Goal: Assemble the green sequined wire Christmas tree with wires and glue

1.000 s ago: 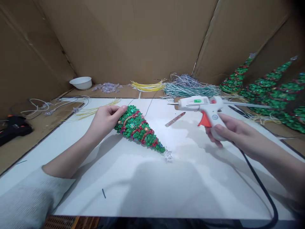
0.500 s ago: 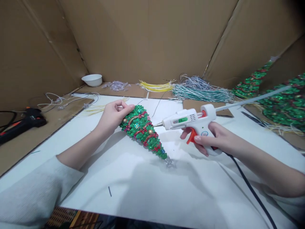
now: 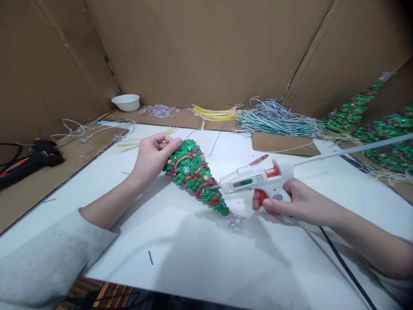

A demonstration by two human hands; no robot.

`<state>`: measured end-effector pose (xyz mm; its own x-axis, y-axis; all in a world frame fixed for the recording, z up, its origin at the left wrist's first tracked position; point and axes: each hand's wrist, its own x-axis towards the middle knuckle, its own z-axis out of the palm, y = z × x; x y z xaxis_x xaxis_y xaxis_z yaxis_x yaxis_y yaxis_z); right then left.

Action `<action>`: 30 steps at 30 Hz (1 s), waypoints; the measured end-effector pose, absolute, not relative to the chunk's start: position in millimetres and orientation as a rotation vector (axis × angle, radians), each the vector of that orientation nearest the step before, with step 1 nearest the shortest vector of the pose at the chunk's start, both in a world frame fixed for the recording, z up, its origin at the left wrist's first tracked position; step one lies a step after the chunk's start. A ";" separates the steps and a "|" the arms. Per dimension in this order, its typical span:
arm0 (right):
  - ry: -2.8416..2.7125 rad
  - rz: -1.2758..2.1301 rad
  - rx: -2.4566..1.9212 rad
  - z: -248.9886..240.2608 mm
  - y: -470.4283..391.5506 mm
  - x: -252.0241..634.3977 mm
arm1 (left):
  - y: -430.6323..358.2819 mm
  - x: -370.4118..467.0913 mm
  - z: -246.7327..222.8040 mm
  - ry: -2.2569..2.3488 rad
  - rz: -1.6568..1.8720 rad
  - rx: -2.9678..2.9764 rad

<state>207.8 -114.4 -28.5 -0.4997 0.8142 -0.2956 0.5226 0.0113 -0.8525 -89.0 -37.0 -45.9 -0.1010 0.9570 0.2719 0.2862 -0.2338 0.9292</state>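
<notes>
My left hand (image 3: 157, 154) pinches the wide base of a small green tinsel Christmas tree (image 3: 190, 170), trimmed with red garland, gold balls and tiny ornaments. The tree tilts down to the right, its clear star (image 3: 234, 221) near the white board. My right hand (image 3: 284, 202) is wrapped round a white hot glue gun (image 3: 248, 178), fingers on its red trigger. The metal nozzle meets the lower part of the tree, by the red garland; whether it touches cannot be told. A long glue stick (image 3: 355, 150) juts from the gun's rear.
Bundles of yellow (image 3: 214, 113) and green wires (image 3: 277, 123) lie at the back, near clear stars (image 3: 159, 111) and a white bowl (image 3: 125, 102). Finished-looking trees (image 3: 353, 107) stand at right. A black glue gun (image 3: 35, 161) lies at left. A black cord (image 3: 345, 262) trails from my right hand.
The glue gun in my right hand has moved down along the tree toward its tip, and the trigger looks pressed in further. My left hand still holds the tree at its base.
</notes>
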 end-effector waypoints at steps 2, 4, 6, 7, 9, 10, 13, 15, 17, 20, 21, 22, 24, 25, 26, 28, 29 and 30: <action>-2.036 1.426 -1.423 -27.8 -115.6 206.2 | -35.9 -89.3 -46.7 1.378 1.381 1.548; -2.066 1.384 -1.424 -28.0 -116.2 205.3 | -34.8 -89.4 -47.5 1.372 1.389 1.553; -2.089 1.364 -1.415 -28.3 -116.9 204.6 | -34.0 -89.2 -48.0 1.370 1.394 1.554; -2.099 1.357 -1.409 -28.3 -117.4 204.1 | -33.8 -89.2 -48.1 1.369 1.394 1.553; -2.106 1.330 -1.401 -27.8 -119.0 202.7 | -33.5 -89.2 -48.3 1.365 1.393 1.549; -2.100 1.304 -1.397 -27.3 -120.0 201.7 | -33.4 -89.3 -48.4 1.363 1.392 1.546; -2.075 1.208 -1.389 -26.3 -122.7 199.6 | -33.7 -89.9 -48.5 1.358 1.393 1.541; -2.092 1.150 -1.369 -26.8 -123.4 199.8 | -34.2 -90.4 -48.4 1.360 1.392 1.544; -2.138 1.127 -1.339 -28.4 -122.9 201.2 | -34.7 -90.7 -48.3 1.366 1.389 1.548; -2.179 1.111 -1.320 -31.7 -121.3 203.2 | -35.1 -90.7 -48.0 1.363 1.385 1.549; -2.178 1.101 -1.319 -32.7 -120.9 203.4 | -35.0 -90.7 -48.0 1.358 1.386 1.546; -2.173 1.085 -1.316 -33.6 -120.7 203.3 | -34.9 -90.5 -48.0 1.353 1.387 1.541; -2.163 1.053 -1.307 -35.2 -120.8 202.8 | -34.7 -90.1 -47.8 1.344 1.390 1.533; -2.156 1.038 -1.305 -35.9 -121.1 202.5 | -34.6 -89.9 -47.7 1.341 1.391 1.531; -2.152 1.022 -1.305 -36.6 -121.5 202.3 | -34.6 -89.5 -47.5 1.340 1.392 1.532; -2.149 0.992 -1.304 -37.7 -122.4 201.9 | -34.8 -88.9 -47.1 1.340 1.392 1.536; -2.149 0.978 -1.306 -38.1 -122.9 201.6 | -34.9 -88.6 -47.0 1.341 1.391 1.536; -2.146 0.962 -1.312 -38.3 -123.4 201.3 | -35.1 -88.3 -46.8 1.341 1.390 1.534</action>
<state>201.3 -123.4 -38.3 -0.4497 0.8930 0.0148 0.5829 0.3060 -0.7527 -88.3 -35.1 -46.8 -0.0918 0.9543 0.2844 0.2503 -0.2543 0.9342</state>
